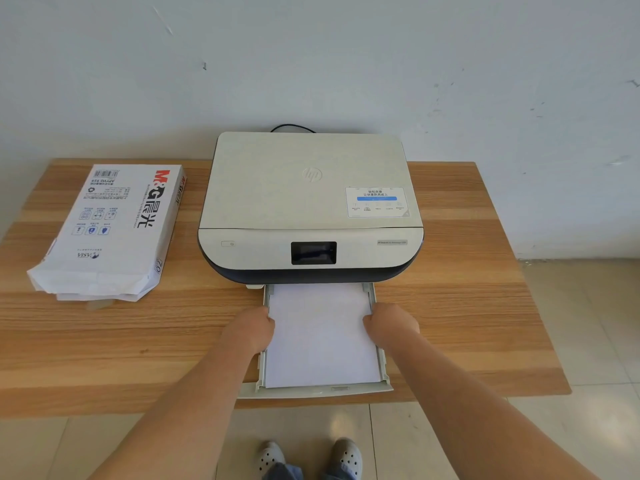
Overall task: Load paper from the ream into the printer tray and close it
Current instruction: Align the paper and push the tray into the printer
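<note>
A beige and dark printer sits at the back middle of the wooden table. Its paper tray is pulled out toward me, past the table's front edge. A stack of white paper lies flat in the tray. My left hand curls over the stack's left edge at the tray's left rail. My right hand does the same at the right rail. The fingertips of both hands are hidden. The opened ream, in a white printed wrapper, lies at the table's left.
A black cable runs behind the printer against the white wall. The table's front edge lies under the tray. Below it are the tiled floor and my feet in grey clogs.
</note>
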A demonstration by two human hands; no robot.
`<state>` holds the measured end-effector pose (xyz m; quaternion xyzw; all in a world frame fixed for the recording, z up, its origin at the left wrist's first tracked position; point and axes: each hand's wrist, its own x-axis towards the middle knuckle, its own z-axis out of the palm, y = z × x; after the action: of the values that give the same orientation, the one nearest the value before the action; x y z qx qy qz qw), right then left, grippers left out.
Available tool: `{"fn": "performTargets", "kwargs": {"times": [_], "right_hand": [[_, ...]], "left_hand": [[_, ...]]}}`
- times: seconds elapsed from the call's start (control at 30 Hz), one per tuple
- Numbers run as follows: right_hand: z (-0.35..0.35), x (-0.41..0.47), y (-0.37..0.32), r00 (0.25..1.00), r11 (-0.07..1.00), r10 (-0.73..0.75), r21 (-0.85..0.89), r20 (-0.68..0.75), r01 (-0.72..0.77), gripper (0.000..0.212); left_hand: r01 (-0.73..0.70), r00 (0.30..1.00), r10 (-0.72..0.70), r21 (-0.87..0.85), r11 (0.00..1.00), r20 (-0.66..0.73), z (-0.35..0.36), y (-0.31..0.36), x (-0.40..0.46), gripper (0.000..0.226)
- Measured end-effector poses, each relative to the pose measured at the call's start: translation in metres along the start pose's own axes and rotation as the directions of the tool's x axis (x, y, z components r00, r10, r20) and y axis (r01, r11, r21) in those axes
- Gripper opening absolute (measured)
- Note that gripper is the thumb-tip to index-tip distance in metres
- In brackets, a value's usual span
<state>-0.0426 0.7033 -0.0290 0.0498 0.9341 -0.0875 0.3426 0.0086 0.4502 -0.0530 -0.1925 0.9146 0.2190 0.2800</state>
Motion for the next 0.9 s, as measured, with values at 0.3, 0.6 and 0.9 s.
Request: {"fn": "performTargets", "kwargs": {"times": [0.3, 0.6, 0.9], "right_hand": [[-0.0012, -0.0018, -0.0034, 1.0, 0.999, 0.014, -0.05, -0.011, -0.015, 0.03], [0.0041, -0.001, -0.0075, 0.998, 0.997, 0.061, -0.038, -0.03, -0.063, 0.031], [0.0027, -0.0071, -0.0044, 0.999, 0.997, 0.011, -0.077, -0.037, -0.014, 0.033]], "left_hand": [[0.012, 1.0, -0.012, 0.058, 0.998, -0.006, 0.0014, 0.0013, 0.0001, 0.028], [0.02, 1.0, -0.02, 0.049, 0.999, -0.003, 0.0027, 0.003, 0.0003, 0.029], [-0.01, 0.999, 0.014, 0.097, 0.995, -0.038, 0.0014, 0.0037, -0.0088, 0.033]]}}
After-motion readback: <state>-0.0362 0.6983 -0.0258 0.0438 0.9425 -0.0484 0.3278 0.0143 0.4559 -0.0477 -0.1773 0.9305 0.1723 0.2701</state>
